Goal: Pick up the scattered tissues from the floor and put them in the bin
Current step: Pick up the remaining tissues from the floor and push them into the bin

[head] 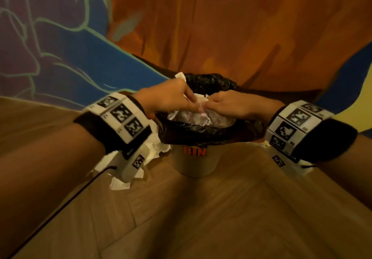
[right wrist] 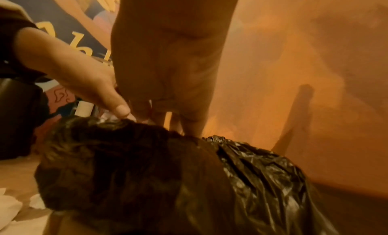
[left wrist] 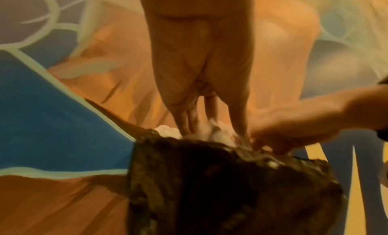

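Note:
A white bin (head: pixel 196 164) labelled BIN, lined with a black bag (head: pixel 201 134), stands on the wooden floor against the wall. A wad of white tissues (head: pixel 193 117) fills its mouth. My left hand (head: pixel 191 103) and right hand (head: pixel 209 104) meet over the opening, fingertips down on the wad. In the left wrist view my left hand (left wrist: pixel 212 129) presses straight fingers onto the tissues (left wrist: pixel 220 135), with the right hand (left wrist: pixel 264 145) beside it. The right wrist view shows my right hand (right wrist: pixel 174 124) reaching behind the bag (right wrist: pixel 147 172). More tissues (head: pixel 155 144) lie on the floor left of the bin.
A painted wall (head: pixel 221 27) in orange and blue rises right behind the bin. One tissue (head: pixel 180 75) pokes up at the bin's far left rim. A black cable (head: pixel 60 208) trails from my left wrist. Loose tissues (right wrist: pixel 10 207) sit low left in the right wrist view.

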The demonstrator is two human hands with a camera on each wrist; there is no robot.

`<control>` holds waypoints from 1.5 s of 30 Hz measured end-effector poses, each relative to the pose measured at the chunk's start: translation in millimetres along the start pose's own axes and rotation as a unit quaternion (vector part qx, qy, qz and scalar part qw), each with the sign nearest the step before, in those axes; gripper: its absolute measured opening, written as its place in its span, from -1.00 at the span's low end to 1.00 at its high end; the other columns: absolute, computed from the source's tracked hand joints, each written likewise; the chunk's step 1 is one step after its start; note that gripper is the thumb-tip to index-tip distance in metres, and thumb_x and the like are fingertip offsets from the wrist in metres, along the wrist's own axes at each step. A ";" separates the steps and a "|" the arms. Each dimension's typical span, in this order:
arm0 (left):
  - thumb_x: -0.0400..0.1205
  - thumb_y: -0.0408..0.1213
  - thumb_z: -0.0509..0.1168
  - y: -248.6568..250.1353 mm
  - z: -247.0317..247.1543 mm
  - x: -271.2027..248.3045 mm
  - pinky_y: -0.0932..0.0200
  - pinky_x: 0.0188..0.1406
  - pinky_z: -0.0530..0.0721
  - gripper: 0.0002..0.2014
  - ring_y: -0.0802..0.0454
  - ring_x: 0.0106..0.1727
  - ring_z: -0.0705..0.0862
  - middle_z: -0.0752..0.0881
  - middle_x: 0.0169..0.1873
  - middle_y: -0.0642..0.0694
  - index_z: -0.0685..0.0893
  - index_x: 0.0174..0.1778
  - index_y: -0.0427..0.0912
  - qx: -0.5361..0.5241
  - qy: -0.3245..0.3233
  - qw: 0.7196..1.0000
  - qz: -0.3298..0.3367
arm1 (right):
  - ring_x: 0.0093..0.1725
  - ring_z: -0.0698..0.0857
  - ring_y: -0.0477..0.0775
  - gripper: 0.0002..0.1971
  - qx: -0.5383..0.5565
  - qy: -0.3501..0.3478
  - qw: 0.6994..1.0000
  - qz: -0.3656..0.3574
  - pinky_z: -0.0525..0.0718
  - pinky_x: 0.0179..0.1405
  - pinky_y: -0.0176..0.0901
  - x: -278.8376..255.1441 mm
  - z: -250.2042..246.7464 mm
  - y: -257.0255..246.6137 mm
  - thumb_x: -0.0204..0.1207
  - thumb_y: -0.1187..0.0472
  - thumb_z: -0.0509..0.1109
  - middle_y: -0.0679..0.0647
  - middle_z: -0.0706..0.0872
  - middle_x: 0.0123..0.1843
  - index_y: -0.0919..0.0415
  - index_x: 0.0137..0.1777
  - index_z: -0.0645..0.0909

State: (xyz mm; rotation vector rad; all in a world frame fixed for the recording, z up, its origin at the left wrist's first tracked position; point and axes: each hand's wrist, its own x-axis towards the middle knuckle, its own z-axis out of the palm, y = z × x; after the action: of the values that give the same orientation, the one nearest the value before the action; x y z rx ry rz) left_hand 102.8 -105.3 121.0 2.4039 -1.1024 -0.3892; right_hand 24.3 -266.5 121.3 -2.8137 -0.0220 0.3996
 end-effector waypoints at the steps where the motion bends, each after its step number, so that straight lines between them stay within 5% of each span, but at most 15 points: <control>1: 0.50 -0.02 0.45 -7.4 -9.1 -0.5 0.24 -0.12 0.65 -0.74 0.18 -0.09 0.72 0.80 -0.09 0.01 0.81 0.02 -0.06 -0.017 0.022 1.000 0.005 | 0.16 0.64 0.30 -0.48 -0.017 -0.026 0.999 0.006 0.55 0.29 0.21 6.7 0.2 0.4 0.72 -0.08 0.01 0.30 0.68 0.19 0.34 0.24 0.60; 4: 0.58 -0.14 0.40 -38.4 -36.0 -4.2 0.34 -0.14 0.55 -0.82 0.25 -0.09 0.66 0.75 -0.02 0.04 0.80 0.01 -0.11 -0.035 0.106 0.994 0.019 | -0.27 0.52 0.14 -0.55 -0.120 -0.081 0.989 0.022 0.53 -0.13 0.05 27.6 0.8 -9.0 0.70 -0.08 0.10 0.18 0.58 -0.17 0.27 -0.21 0.54; 7: 0.62 -0.18 0.34 -75.2 -48.9 -11.4 0.20 -0.02 0.50 -0.85 0.18 -0.06 0.62 0.72 -0.03 0.05 0.76 0.00 -0.13 -0.014 0.115 0.993 0.003 | -0.37 0.39 0.05 -0.60 -0.243 -0.139 0.957 0.069 0.39 -0.22 -0.04 40.1 5.5 -28.5 0.71 -0.02 0.14 0.14 0.40 -0.02 0.19 -0.32 0.46; 11: 0.62 -0.24 0.32 -121.3 -43.6 -25.5 0.18 -0.07 0.50 -0.88 0.07 -0.12 0.62 0.70 -0.12 0.00 0.74 -0.05 -0.17 0.062 0.060 0.996 0.003 | -0.39 0.45 -0.02 -0.76 -0.231 -0.192 0.945 0.129 0.50 -0.50 -0.26 47.6 7.9 -50.6 0.69 0.13 0.22 0.14 0.58 -0.15 0.34 0.01 0.54; 13: 0.60 -0.27 0.33 -143.6 -32.4 -36.0 0.18 -0.12 0.50 -0.90 0.02 -0.17 0.62 0.72 -0.17 -0.08 0.73 -0.12 -0.20 0.070 0.020 0.997 0.004 | -0.17 0.58 0.11 -0.70 -0.171 -0.214 0.948 0.165 0.64 -0.24 -0.25 49.0 -2.7 -60.2 0.69 0.16 0.24 0.21 0.63 -0.01 0.38 0.27 0.53; 15: 0.62 -0.26 0.31 -166.9 -16.4 -50.1 0.21 -0.06 0.52 -0.84 0.02 -0.06 0.65 0.75 -0.03 -0.10 0.75 0.00 -0.22 0.076 -0.024 0.997 0.000 | 0.05 0.63 0.16 -0.56 -0.107 -0.202 0.950 0.214 0.64 0.03 -0.08 49.4 -19.7 -67.6 0.66 0.25 0.27 0.22 0.61 0.21 0.22 0.53 0.38; 17: 0.65 -0.22 0.26 -186.8 1.7 -66.0 0.20 0.05 0.53 -0.76 -0.01 0.10 0.65 0.72 0.12 -0.07 0.72 0.16 -0.17 0.100 -0.083 0.991 -0.009 | -0.04 0.65 0.04 -0.49 -0.075 -0.173 0.955 0.228 0.65 0.00 -0.08 43.9 -42.7 -76.8 0.61 0.33 0.31 0.10 0.61 0.10 0.08 0.55 0.37; 22: 0.64 -0.18 0.24 -253.6 24.0 -99.5 0.12 0.16 0.50 -0.68 -0.11 0.27 0.55 0.59 0.29 -0.20 0.54 0.31 -0.14 0.214 -0.153 0.964 -0.044 | -0.09 0.57 0.02 -0.62 -0.213 -0.093 0.959 0.163 0.53 0.03 -0.01 26.0 -60.9 -136.5 0.63 0.26 0.28 -0.04 0.60 0.02 0.05 0.44 0.47; 26: 0.44 0.02 0.45 -309.9 32.7 -131.8 -0.29 0.41 0.40 -0.16 -0.29 0.53 0.20 0.20 0.53 -0.22 0.14 0.55 -0.02 0.283 -0.144 0.934 -0.163 | -0.26 0.52 -0.08 -0.69 -0.226 0.053 0.972 0.037 0.42 -0.26 -0.19 27.5 -28.9 -197.0 0.65 0.14 0.24 -0.08 0.56 -0.09 0.05 0.37 0.53; 30: 0.31 0.08 0.55 -355.9 30.5 -166.1 -0.20 0.42 0.46 0.04 -0.33 0.54 0.22 0.09 0.55 -0.21 0.05 0.59 0.05 0.248 -0.180 0.919 -0.247 | -0.11 0.58 -0.08 -0.75 -0.149 0.025 0.987 -0.062 0.52 -0.13 -0.16 65.5 38.1 -236.0 0.62 0.11 0.27 -0.05 0.63 0.00 0.01 0.27 0.59; 34: 0.41 0.05 0.51 -375.6 40.6 -189.9 0.02 0.44 0.42 -0.16 -0.14 0.49 0.40 0.37 0.50 -0.12 0.27 0.55 -0.06 0.150 -0.195 0.935 -0.256 | -0.02 0.59 -0.04 -0.75 -0.116 -0.067 0.988 -0.073 0.58 -0.06 -0.14 111.8 120.4 -238.9 0.62 0.09 0.24 0.00 0.67 0.11 -0.02 0.25 0.60; 39: 0.55 -0.07 0.37 -368.4 61.6 -202.1 0.05 0.35 0.49 -0.53 -0.06 0.36 0.46 0.48 0.35 -0.07 0.49 0.38 -0.01 0.129 -0.198 0.951 -0.202 | 0.23 0.57 0.18 -0.71 -0.136 -0.112 0.984 -0.027 0.59 0.02 0.01 147.4 198.5 -221.4 0.60 0.07 0.27 0.14 0.59 0.26 0.11 0.26 0.58; 42: 0.57 -0.20 0.35 -365.6 65.0 -202.1 0.12 0.24 0.57 -0.70 -0.03 0.23 0.54 0.52 0.25 -0.07 0.58 0.22 -0.11 0.122 -0.204 0.955 -0.180 | 0.35 0.43 0.23 -0.44 -0.119 -0.131 0.984 0.005 0.60 0.17 0.18 141.2 241.1 -201.9 0.48 -0.17 0.35 0.11 0.35 0.43 0.00 0.42 0.37; 45: 0.58 -0.25 0.36 -362.4 55.5 -201.4 0.18 0.17 0.60 -0.77 -0.01 0.17 0.57 0.56 0.21 -0.09 0.56 0.13 -0.13 0.080 -0.173 0.960 -0.207 | 0.40 0.36 0.20 -0.34 -0.084 -0.136 0.987 -0.004 0.54 0.30 0.13 125.5 271.2 -193.2 0.50 -0.09 0.37 0.08 0.24 0.52 -0.06 0.55 0.20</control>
State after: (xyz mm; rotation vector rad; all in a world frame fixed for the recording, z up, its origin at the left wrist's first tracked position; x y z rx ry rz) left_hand 180.7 239.8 -102.2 2.7848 -0.7759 -0.9217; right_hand 75.7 3.8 -104.3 -2.8969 -0.1320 0.8117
